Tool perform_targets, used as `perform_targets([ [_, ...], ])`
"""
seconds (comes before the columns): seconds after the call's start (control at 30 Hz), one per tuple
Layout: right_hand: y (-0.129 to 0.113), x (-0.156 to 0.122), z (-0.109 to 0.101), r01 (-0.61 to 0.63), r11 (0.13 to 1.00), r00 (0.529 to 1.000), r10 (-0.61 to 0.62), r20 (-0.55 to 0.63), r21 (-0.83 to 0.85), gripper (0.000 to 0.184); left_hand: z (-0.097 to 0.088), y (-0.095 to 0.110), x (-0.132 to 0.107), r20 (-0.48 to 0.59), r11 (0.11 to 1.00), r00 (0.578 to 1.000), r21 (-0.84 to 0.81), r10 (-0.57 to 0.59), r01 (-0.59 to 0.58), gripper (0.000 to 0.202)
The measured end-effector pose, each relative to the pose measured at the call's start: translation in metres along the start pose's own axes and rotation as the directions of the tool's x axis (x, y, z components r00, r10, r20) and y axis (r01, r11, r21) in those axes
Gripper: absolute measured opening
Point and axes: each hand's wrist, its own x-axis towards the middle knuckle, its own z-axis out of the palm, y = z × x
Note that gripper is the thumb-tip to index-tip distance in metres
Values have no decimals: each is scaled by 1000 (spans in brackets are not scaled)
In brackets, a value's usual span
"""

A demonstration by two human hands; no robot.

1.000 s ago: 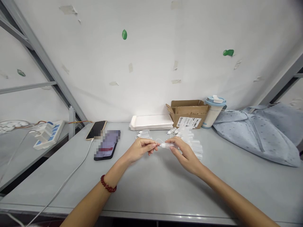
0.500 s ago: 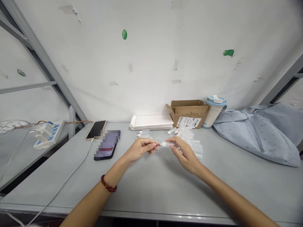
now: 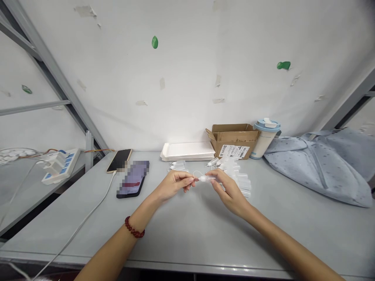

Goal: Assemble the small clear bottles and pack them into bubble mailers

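Note:
Between both hands, above the grey table, a small clear squeeze bottle [image 3: 208, 178] lies sideways with its white nozzle pointing left. The thumb and fingers of my right hand [image 3: 230, 191] are closed around its body. At the nozzle end, my left hand [image 3: 174, 185] pinches the tip, where a thin white loop [image 3: 199, 172] arches from the neck to the fingertips. What exactly sits between those left fingers is mostly hidden. More clear bottles [image 3: 242, 183] are heaped behind my right hand, partly covered by it. A smaller group of bottles [image 3: 178, 165] rests behind my left hand.
White flat packets [image 3: 188, 150] are stacked by the wall, beside an open cardboard box [image 3: 236, 141] and a blue-lidded cup [image 3: 263, 138]. A grey-blue cloth [image 3: 313, 168] lies at right. Two phones [image 3: 119, 160] and a charging cable [image 3: 93, 212] are at left, near a power strip [image 3: 63, 166].
Hardly anything differs. Both hands keep the same hold on the bottle, and the whole view has shifted very slightly.

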Motion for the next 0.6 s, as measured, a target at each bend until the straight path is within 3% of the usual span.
perform_targets([
  [0.2,-1,0,1,-13,1000,1000,13,-7,-20,21,1,2,-1,2,1000,1000,-7,-6,6,30],
  [0.6,5,-2,6,118,987,993,-117,8,-111,20,8,5,-3,-35,982,999,188,25,-18,31],
])
